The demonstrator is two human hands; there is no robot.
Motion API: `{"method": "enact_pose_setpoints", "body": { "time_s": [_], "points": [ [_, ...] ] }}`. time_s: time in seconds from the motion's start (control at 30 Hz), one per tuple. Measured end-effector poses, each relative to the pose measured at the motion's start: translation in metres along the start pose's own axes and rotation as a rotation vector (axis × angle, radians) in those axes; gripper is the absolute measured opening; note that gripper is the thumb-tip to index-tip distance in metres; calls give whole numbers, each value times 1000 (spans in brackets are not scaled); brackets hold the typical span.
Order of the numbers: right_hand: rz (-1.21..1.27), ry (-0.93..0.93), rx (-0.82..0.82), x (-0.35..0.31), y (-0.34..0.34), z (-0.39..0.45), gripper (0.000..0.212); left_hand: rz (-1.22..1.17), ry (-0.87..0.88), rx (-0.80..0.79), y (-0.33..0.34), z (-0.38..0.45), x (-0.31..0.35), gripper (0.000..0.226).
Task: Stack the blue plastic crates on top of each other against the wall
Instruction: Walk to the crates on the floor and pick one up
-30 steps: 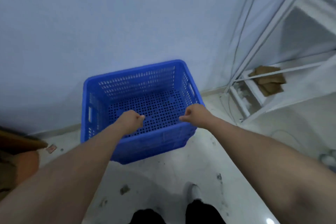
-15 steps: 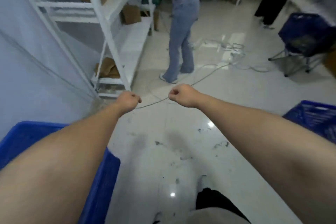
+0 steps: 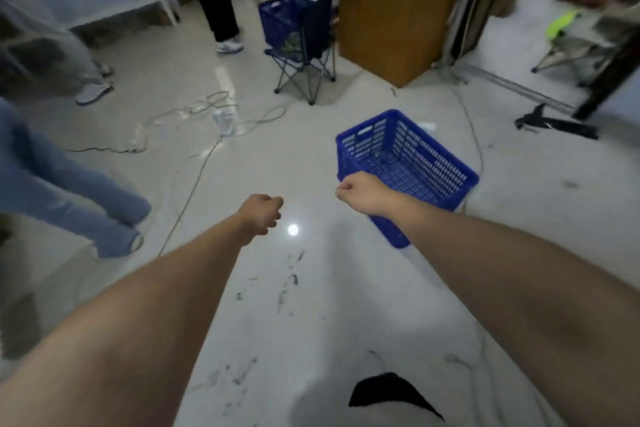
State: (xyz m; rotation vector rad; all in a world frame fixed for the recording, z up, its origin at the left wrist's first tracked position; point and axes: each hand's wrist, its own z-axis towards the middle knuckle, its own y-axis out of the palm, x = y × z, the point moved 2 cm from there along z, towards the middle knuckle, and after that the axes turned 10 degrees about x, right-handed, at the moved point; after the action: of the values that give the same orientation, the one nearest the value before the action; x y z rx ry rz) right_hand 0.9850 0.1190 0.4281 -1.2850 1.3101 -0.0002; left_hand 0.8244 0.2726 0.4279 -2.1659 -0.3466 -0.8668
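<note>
Head view: both arms reached forward over the pale glossy floor (image 3: 311, 156). Left hand (image 3: 260, 213) was curled into a fist, holding nothing, above bare floor. Right hand (image 3: 360, 191) was also fisted and empty, in front of the near left corner of a blue plastic crate (image 3: 408, 163); contact could not be told. That crate sat upright and open-topped on the floor, ahead and to the right. A second blue crate (image 3: 278, 15) stood farther back behind a folding camp chair (image 3: 306, 55), beside a brown cabinet (image 3: 388, 28). Cables (image 3: 207, 114) lay tangled on the floor ahead-left. Legs in blue jeans (image 3: 69, 198) stood at left, blurred.
</note>
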Motion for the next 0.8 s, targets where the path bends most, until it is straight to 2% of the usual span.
{"method": "enact_pose_setpoints", "body": {
  "time_s": [0.1,0.27,0.43,0.53,0.67,0.8],
  "points": [
    [43,150,89,54,-66,27,31,-22,30,-94,65,21,76,12],
    [88,312,178,121,-128,77,24,-41,17,-163,133,75,156,25],
    [73,424,195,170,-164,152,28,-73,-44,-223,183,163,203,19],
    [17,485,168,197,-186,209,23,-80,-138,-222,211,236,215,21],
    [-11,589,181,236,-209,281,32,-116,-263,-249,247,332,240,22],
    [-83,590,164,271,-226,345,29,-98,-333,-258,283,396,270,10]
  ]
}}
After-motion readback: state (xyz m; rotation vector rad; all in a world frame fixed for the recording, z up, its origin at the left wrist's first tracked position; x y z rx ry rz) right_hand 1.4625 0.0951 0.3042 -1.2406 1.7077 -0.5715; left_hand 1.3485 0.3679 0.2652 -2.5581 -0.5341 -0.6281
